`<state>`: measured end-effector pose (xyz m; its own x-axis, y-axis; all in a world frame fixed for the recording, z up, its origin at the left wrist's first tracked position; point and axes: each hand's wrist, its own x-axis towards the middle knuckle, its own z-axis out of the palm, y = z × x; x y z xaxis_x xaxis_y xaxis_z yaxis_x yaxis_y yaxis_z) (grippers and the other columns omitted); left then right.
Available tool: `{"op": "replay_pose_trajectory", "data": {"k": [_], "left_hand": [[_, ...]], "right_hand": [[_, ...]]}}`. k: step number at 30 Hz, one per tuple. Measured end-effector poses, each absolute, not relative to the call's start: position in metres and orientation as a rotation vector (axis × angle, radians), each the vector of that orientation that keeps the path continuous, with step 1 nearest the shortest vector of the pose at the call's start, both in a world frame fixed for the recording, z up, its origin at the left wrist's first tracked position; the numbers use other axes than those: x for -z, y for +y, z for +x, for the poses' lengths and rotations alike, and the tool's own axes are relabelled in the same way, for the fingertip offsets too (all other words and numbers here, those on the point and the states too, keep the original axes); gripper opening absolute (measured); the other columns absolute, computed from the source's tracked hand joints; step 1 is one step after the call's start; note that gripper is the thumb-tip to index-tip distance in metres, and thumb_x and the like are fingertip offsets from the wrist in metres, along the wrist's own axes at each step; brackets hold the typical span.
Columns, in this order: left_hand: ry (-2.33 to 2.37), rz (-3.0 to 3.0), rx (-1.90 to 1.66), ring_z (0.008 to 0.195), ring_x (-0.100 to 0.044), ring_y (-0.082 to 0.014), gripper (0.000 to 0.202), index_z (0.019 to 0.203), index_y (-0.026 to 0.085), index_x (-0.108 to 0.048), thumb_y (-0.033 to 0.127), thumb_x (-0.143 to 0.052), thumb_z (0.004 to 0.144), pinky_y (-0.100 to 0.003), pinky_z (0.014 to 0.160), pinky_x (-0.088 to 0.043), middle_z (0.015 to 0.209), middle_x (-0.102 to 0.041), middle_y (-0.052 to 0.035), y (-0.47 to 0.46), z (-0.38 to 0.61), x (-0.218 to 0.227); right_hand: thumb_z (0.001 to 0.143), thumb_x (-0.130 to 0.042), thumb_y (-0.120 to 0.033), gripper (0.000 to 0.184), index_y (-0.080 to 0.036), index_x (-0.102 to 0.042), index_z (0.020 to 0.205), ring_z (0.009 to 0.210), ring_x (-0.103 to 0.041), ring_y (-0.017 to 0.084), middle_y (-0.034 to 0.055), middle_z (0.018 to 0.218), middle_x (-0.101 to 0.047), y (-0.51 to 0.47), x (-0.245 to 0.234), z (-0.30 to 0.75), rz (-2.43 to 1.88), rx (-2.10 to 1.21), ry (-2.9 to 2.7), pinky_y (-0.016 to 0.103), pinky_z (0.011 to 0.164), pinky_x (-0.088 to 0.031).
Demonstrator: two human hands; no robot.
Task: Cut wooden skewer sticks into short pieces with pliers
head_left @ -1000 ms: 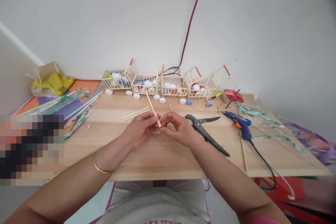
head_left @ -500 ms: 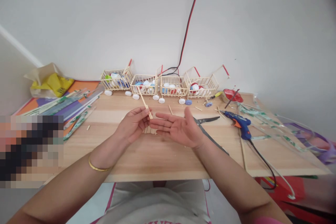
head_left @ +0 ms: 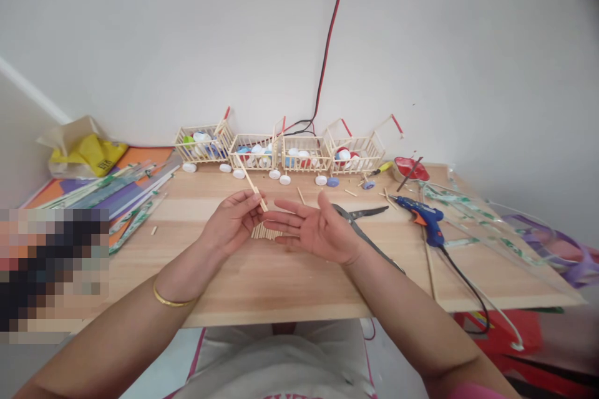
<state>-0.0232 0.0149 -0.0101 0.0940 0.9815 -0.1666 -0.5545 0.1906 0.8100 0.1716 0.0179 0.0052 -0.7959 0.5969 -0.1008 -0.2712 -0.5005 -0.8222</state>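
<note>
My left hand (head_left: 231, 224) pinches a thin wooden stick (head_left: 251, 182) that slants up and away to the left. Under my fingers a small panel of short sticks (head_left: 264, 233) lies flat on the wooden board (head_left: 290, 274). My right hand (head_left: 313, 230) is held palm up just right of it, fingers stretched out toward the left hand, with nothing in it. The fingertips of both hands nearly meet above the panel.
Several stick carts (head_left: 281, 151) filled with bottle caps line the wall. Black shears (head_left: 365, 230) and a blue glue gun (head_left: 423, 217) with its cord lie to the right, with plastic wrappers (head_left: 472, 218). Packets of sticks (head_left: 116, 190) and a yellow bag (head_left: 87, 151) are at the left.
A second ago both hands pinched the stick and panel together. My right hand has let go and opened palm up; the left hand keeps the stick, and the panel now rests on the board.
</note>
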Motion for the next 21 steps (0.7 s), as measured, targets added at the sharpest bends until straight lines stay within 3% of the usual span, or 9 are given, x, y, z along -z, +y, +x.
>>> {"op": "replay_pose_trajectory", "data": {"k": [3, 7, 11, 18, 21], "left_hand": [[0.836, 0.723, -1.254, 0.060, -0.056, -0.0078, 0.013, 0.080, 0.013, -0.066, 0.020, -0.070, 0.071, -0.021, 0.062, -0.047, 0.066, -0.061, -0.0004, 0.012, -0.022, 0.010], [0.903, 0.888, -1.196, 0.058, -0.054, -0.0061, 0.011, 0.076, 0.013, -0.067, 0.022, -0.071, 0.069, -0.018, 0.058, -0.043, 0.066, -0.061, 0.0005, 0.004, -0.017, 0.007], [0.923, 0.915, -1.126, 0.058, -0.054, -0.0059, 0.011, 0.074, 0.013, -0.068, 0.022, -0.072, 0.068, -0.018, 0.059, -0.043, 0.065, -0.061, 0.0003, 0.001, -0.012, 0.005], [0.821, 0.735, -1.030, 0.057, -0.054, -0.0075, 0.014, 0.074, 0.012, -0.065, 0.023, -0.072, 0.069, -0.022, 0.059, -0.045, 0.064, -0.061, -0.0010, 0.002, -0.013, 0.009], [0.810, 0.721, -1.015, 0.057, -0.055, -0.0078, 0.013, 0.073, 0.012, -0.064, 0.022, -0.071, 0.070, -0.022, 0.059, -0.045, 0.063, -0.061, -0.0007, 0.002, -0.012, 0.011]], "right_hand": [[0.089, -0.032, -0.057, 0.048, -0.026, -0.052, 0.121, 0.111, -0.055, 0.021, 0.0090, 0.123, -0.057, 0.021, 0.007, 0.172, -0.582, -2.053, -1.307, 0.044, 0.096, -0.037], [0.090, -0.042, -0.046, 0.037, -0.022, -0.061, 0.110, 0.089, -0.062, 0.016, 0.0077, 0.103, -0.066, 0.025, 0.016, 0.174, -0.703, -1.607, -1.502, 0.038, 0.087, -0.045], [0.085, -0.054, -0.038, 0.026, -0.021, -0.064, 0.102, 0.075, -0.060, 0.013, 0.0037, 0.087, -0.065, 0.024, 0.013, 0.176, -0.858, -1.275, -1.695, 0.030, 0.073, -0.049], [0.076, -0.065, -0.028, 0.036, -0.022, -0.056, 0.111, 0.077, -0.058, 0.013, 0.0032, 0.090, -0.061, 0.017, 0.004, 0.172, -0.734, -0.918, -2.026, 0.029, 0.074, -0.048], [0.077, -0.064, -0.025, 0.033, -0.022, -0.056, 0.108, 0.077, -0.058, 0.013, 0.0025, 0.089, -0.061, 0.015, 0.004, 0.170, -0.744, -0.819, -2.068, 0.027, 0.073, -0.048]]}}
